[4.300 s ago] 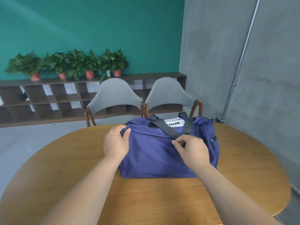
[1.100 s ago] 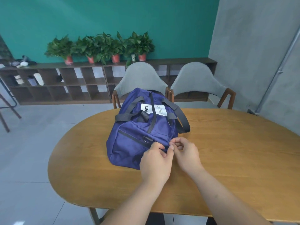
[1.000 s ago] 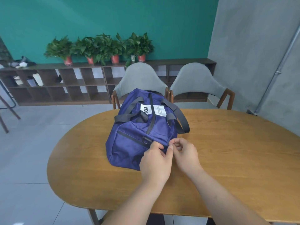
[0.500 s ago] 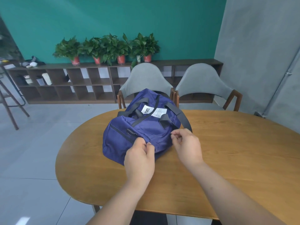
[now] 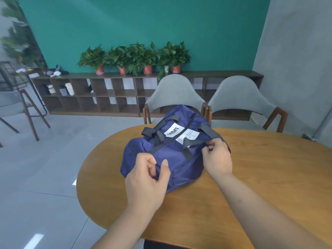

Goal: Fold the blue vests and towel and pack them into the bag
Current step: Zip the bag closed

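Note:
A dark blue duffel bag with black straps and a white label lies zipped on the round wooden table, turned diagonally, one end towards me. My left hand hovers at that near end; its thumb and fingers are curled and apart, and it holds nothing. My right hand rests on the bag's right side and pinches the black handle strap. No vest or towel is visible; the bag's inside is hidden.
Two grey chairs stand behind the table. A low wooden shelf with potted plants runs along the teal wall. A stool and another chair are at the far left. The table edge is close on the left.
The bag has turned further, so its end faces me. My left hand has let go of the zip end and its fingers have opened. My right hand moved up to the strap.

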`<action>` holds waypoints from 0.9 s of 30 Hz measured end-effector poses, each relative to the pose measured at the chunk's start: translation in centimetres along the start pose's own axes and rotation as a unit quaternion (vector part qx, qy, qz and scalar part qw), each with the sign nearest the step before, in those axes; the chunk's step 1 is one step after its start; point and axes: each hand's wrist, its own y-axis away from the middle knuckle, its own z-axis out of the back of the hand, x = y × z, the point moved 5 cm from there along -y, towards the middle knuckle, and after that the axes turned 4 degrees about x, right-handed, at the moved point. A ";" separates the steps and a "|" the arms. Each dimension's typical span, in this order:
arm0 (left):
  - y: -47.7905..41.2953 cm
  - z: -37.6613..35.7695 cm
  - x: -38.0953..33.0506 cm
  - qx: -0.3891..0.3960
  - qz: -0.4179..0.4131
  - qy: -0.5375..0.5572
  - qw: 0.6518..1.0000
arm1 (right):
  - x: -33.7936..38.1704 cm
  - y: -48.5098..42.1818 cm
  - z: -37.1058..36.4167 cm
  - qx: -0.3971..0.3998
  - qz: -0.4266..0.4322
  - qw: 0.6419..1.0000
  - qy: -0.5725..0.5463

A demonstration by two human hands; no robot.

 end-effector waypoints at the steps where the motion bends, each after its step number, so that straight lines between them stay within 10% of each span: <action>1: -1.4 0.6 -0.9 -0.015 -0.046 0.000 0.999 | 0.1 -0.1 -0.3 0.002 -0.029 0.999 -0.031; 4: -8.4 0.0 -2.0 0.038 -0.102 -0.100 0.989 | 1.0 -0.7 -1.1 0.032 -0.126 0.988 -0.085; 11: -18.4 -9.3 7.3 0.461 0.163 -0.161 0.858 | 2.9 -1.1 -4.6 0.104 -0.200 0.969 -0.103; 18: -18.8 -11.0 10.6 0.438 0.057 -0.300 0.846 | 4.9 -2.1 -4.9 0.049 -0.140 0.989 0.015; 23: -22.7 -6.2 10.5 0.344 0.157 -0.021 0.926 | 11.5 -5.0 -5.1 0.015 -0.011 1.000 -0.021; 27: -24.9 -2.2 11.5 0.335 0.226 0.082 0.911 | 18.0 -6.2 -6.6 -0.007 0.089 0.992 -0.085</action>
